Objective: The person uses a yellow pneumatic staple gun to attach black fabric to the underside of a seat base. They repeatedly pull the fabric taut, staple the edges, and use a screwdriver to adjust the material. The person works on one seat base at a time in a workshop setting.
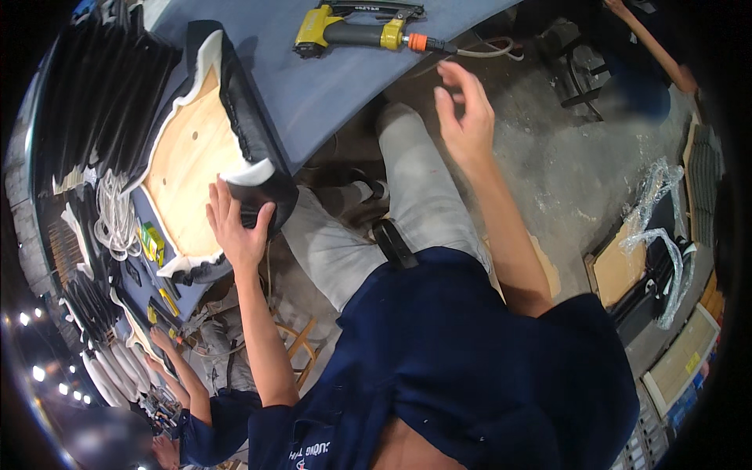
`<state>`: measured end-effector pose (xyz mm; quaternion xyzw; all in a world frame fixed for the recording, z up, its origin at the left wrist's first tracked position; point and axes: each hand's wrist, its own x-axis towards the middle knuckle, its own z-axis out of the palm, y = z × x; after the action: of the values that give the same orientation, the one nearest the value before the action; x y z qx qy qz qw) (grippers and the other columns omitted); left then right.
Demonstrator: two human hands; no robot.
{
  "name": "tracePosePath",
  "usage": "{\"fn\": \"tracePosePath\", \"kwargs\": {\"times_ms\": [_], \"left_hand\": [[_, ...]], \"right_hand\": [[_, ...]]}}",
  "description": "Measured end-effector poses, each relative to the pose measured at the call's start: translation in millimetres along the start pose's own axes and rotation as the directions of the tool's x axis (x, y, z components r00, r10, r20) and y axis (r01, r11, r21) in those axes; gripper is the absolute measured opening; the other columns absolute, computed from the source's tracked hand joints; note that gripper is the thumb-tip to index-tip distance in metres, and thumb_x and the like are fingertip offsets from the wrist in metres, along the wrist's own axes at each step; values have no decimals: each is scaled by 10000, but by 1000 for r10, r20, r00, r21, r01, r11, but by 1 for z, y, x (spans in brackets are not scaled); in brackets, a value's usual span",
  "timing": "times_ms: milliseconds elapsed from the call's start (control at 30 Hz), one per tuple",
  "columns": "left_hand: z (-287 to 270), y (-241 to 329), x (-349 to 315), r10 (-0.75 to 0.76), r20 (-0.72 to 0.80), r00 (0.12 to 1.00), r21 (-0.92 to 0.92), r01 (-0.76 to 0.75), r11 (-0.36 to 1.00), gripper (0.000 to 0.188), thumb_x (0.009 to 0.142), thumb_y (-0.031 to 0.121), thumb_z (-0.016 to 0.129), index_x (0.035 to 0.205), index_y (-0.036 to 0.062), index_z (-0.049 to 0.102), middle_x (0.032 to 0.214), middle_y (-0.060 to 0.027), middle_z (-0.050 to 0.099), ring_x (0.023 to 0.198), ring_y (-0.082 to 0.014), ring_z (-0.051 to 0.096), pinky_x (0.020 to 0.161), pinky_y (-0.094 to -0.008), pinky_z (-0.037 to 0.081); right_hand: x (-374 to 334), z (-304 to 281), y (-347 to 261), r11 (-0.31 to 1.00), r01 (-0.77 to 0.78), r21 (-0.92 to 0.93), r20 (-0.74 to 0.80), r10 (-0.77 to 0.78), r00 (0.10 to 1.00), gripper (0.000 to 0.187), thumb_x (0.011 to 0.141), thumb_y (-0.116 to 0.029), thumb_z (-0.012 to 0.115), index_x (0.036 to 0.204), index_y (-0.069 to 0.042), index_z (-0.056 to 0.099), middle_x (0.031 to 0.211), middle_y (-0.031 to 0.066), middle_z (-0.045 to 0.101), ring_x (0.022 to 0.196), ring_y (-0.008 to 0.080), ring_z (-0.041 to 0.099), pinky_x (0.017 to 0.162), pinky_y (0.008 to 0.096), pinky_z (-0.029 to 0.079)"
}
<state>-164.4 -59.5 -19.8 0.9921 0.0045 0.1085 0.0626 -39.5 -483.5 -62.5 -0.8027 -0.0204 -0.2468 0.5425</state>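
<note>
A yellow-and-dark staple gun (352, 33) lies on its side on the smooth, grey-blue tabletop (309, 98). Its ribbed orange coupling (417, 41) leads into a pale hose (489, 51) off to the right. To the left of the staple gun and nearer the person is the padded panel (192, 149): a flat, pale wooden board, face up, with a few small dark spots in its grain. Fluffy white padding edges it unevenly, and a glossy, creased black cover wraps its sides, thickest on the side toward the staple gun. The panel's long axis runs roughly away from the person; its narrow end points to the far side, its broad end toward the near side.

The left hand (243, 231) rests on the panel's near right part, nearer the person than the staple gun, fingers slightly parted and thumb spread wide on the black cover. The right hand (468, 125) is raised to the right of the staple gun, clear of it, with fingers loosely curved, thumb apart and nothing held.

Well left of the staple gun are soft, folded black covers (102, 94) in a stack and looped white cord (117, 219).
</note>
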Motion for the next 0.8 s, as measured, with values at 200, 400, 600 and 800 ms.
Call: {"fn": "tracePosePath", "kwargs": {"times_ms": [200,400,600,800], "left_hand": [[-4,7,-4,-19,-55,998,-13,19,1000,777,924,545,846,1438,-16,694,1767,-103,458,1655,-366,364,1335,-573,250],[-6,29,-9,-130,-96,987,-13,129,992,788,938,535,827,1505,14,663,1746,-124,485,1645,-368,384,1331,-559,249],[-11,29,-10,-118,-108,987,-106,106,989,751,889,462,851,1481,31,684,1722,-133,518,1644,-372,389,1325,-569,252],[-10,0,-2,-6,-125,992,-194,-19,981,681,854,381,875,1420,33,724,1599,-134,642,1567,-353,515,1304,-558,325]], "right_hand": [[-84,-40,4,957,-241,159,134,221,966,315,1093,-45,624,1403,-38,677,1175,119,800,989,173,763,865,325,594],[-77,-37,-15,965,-217,146,286,168,943,250,1061,4,618,1279,-6,741,1106,103,804,911,162,749,833,314,589],[-22,-10,-46,995,-44,94,354,8,935,196,1044,44,617,1162,12,770,1043,120,788,894,195,749,827,331,585],[58,32,-52,945,294,-144,314,-238,919,226,1008,72,619,1167,12,767,1172,145,761,1117,316,712,963,383,558]]}}
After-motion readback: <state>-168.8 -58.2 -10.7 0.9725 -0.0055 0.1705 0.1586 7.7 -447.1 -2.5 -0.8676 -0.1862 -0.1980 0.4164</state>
